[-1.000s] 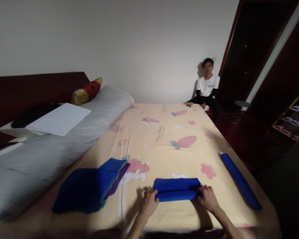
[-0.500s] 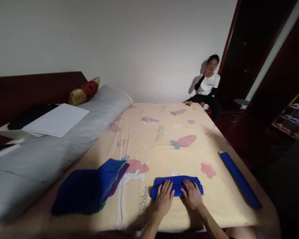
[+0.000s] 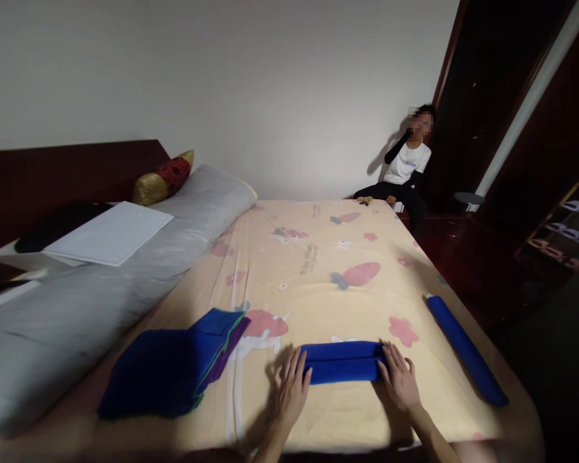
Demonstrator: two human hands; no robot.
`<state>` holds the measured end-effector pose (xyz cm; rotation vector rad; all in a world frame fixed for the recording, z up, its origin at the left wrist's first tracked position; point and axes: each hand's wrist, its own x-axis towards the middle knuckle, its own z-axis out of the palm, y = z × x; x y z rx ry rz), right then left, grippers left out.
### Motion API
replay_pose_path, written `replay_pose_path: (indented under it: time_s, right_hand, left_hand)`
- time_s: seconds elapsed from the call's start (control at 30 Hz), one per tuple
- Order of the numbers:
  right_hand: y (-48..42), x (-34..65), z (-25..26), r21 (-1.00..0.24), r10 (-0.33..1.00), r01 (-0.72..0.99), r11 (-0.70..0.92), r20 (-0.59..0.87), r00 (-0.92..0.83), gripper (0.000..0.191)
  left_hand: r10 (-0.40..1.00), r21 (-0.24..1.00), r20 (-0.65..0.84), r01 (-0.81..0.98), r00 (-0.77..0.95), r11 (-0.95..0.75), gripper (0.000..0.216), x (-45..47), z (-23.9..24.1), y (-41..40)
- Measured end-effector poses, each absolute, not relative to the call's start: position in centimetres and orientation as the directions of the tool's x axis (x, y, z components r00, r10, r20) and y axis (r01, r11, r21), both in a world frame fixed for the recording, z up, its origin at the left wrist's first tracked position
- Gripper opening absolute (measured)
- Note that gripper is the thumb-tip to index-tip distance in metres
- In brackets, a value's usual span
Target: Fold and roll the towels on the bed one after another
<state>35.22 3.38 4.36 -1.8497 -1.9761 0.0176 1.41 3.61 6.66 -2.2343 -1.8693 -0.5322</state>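
Two hands are showing at the near edge of the bed. One folded blue cloth is lying between them, one stack of blue cloths is sitting well off to the left of the left hand, and one long blue roll is lying off to the right of the right hand, along the bed's edge.

The left hand is lying flat with fingers spread apart, its fingertips touching the left end of the folded blue cloth. The right hand is likewise lying flat and spread, its fingertips pressing against the cloth's right end. Neither hand is closing around anything; both are resting palm down on the sheet with the cloth stretched crosswise between them.

Farther from the hands, one grey bolster is running along the left side, with one white board resting on it and one red and gold cushion beyond. One other person is sitting at the far corner of the bed, one arm raised.
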Motion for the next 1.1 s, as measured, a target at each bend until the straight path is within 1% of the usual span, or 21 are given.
replay_pose_path:
  time_s: [0.1,0.17,0.2,0.27,0.4,0.47,0.6,0.67,0.7,0.77,0.83,0.87,0.97,1.1]
  right_hand:
    - [1.8,35.9,4.5,-0.305,0.933,0.917,0.258,0.324,-0.155,0.051]
    - [0.9,36.0,4.0,-0.308,0.918,0.895,0.321,0.335,-0.214,0.056]
    - [0.6,35.9,3.8,-0.31,0.914,0.893,0.327,0.343,-0.215,0.058]
    - [0.6,35.4,3.4,-0.31,0.917,0.903,0.297,0.357,-0.178,0.059]
    - [2.1,34.4,4.4,-0.305,0.937,0.931,0.201,0.336,-0.093,0.049]
    - [3.0,34.4,5.7,-0.306,0.956,0.936,0.173,0.279,-0.086,0.045]
    - [3.5,35.1,8.0,-0.327,0.99,0.935,0.137,0.072,-0.12,0.035]
    - [3.3,35.2,8.5,-0.328,0.994,0.939,0.106,0.014,-0.107,0.037]
    - [3.2,35.0,8.6,-0.326,0.996,0.941,0.093,0.012,-0.094,0.042]
    - [3.0,34.1,8.7,-0.324,0.995,0.941,0.097,0.055,-0.084,0.056]
    - [2.9,32.3,8.5,-0.332,0.983,0.928,0.17,0.117,-0.139,0.069]
    - [2.9,31.3,8.4,-0.337,0.972,0.914,0.226,0.142,-0.188,0.072]
    - [3.1,28.6,7.8,-0.351,0.934,0.867,0.355,0.168,-0.314,0.072]
    - [3.5,27.3,6.6,-0.333,0.912,0.851,0.406,0.2,-0.357,0.069]
  left_hand:
    - [0.893,0.082,0.389,0.957,0.226,-0.278,0.045,0.3,6.4,2.1]
    - [0.888,0.076,0.36,0.94,0.285,-0.333,0.05,0.0,6.0,1.4]
    - [0.889,0.077,0.349,0.936,0.297,-0.343,0.053,0.1,5.9,1.2]
    - [0.901,0.09,0.341,0.945,0.268,-0.315,0.058,0.6,5.8,1.3]
    - [0.933,0.146,0.318,0.964,0.168,-0.223,0.054,1.9,6.6,2.8]
    - [0.946,0.183,0.287,0.961,0.148,-0.206,0.049,2.2,7.5,3.5]
    - [0.971,0.258,0.191,0.947,0.145,-0.192,0.034,2.1,9.7,3.9]
    - [0.981,0.264,0.144,0.95,0.133,-0.168,0.032,2.2,10.4,3.7]
    - [0.983,0.259,0.133,0.953,0.125,-0.157,0.034,2.5,10.6,3.6]
    - [0.983,0.251,0.134,0.956,0.123,-0.154,0.041,3.5,10.7,3.4]
    - [0.974,0.262,0.136,0.942,0.18,-0.211,0.051,5.0,10.3,3.4]
    - [0.964,0.271,0.132,0.927,0.229,-0.258,0.056,5.8,10.0,3.5]
    - [0.921,0.276,0.112,0.878,0.374,-0.39,0.067,8.0,9.0,3.7]
    - [0.902,0.241,0.124,0.869,0.414,-0.432,0.072,9.0,8.0,3.9]
